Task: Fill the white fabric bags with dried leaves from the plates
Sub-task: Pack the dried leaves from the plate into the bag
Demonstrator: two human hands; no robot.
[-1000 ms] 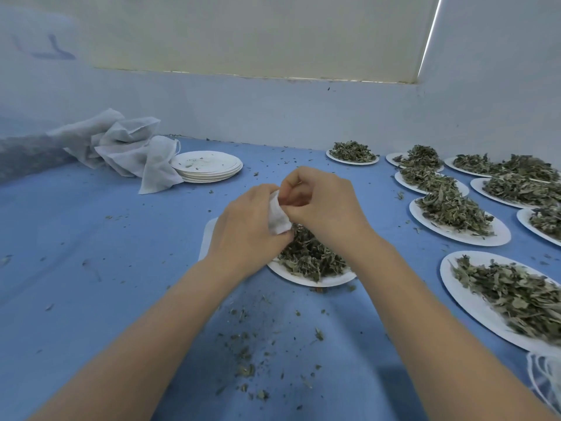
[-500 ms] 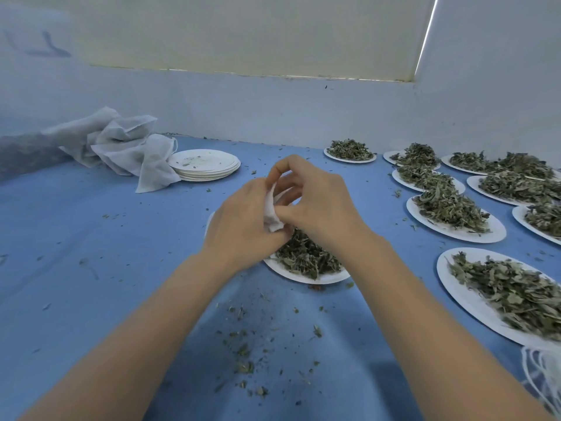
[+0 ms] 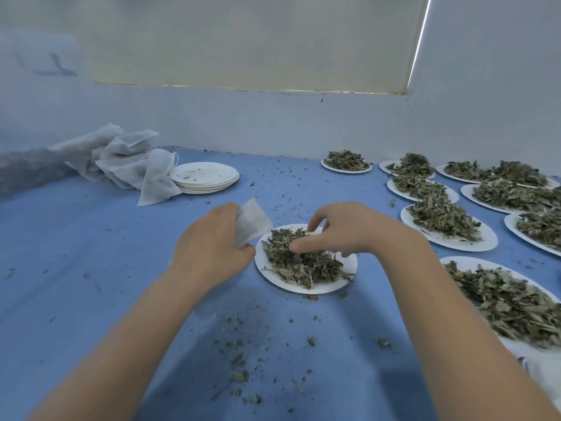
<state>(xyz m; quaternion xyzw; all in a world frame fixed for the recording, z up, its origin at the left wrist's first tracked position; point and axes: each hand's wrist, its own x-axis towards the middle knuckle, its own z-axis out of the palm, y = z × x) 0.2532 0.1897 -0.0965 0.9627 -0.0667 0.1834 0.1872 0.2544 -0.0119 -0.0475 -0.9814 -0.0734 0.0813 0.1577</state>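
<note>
Two hands work here — the left hand (image 3: 212,253) grips a small white fabric bag (image 3: 252,221), the right hand (image 3: 343,229) spreads open fingers over dried leaves (image 3: 300,259) on a white plate (image 3: 303,288).

Loaded plates (image 3: 449,226) crowd right; plate stack (image 3: 204,177), cloth heap (image 3: 121,159) back-left; blue table (image 3: 76,268) left open.

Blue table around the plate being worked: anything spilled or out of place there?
Yes. Leaf crumbs are scattered on the blue table in front of the plate, between the forearms, with finer specks behind it. The left hand holds the small white bag beside the plate, not over it.
</note>
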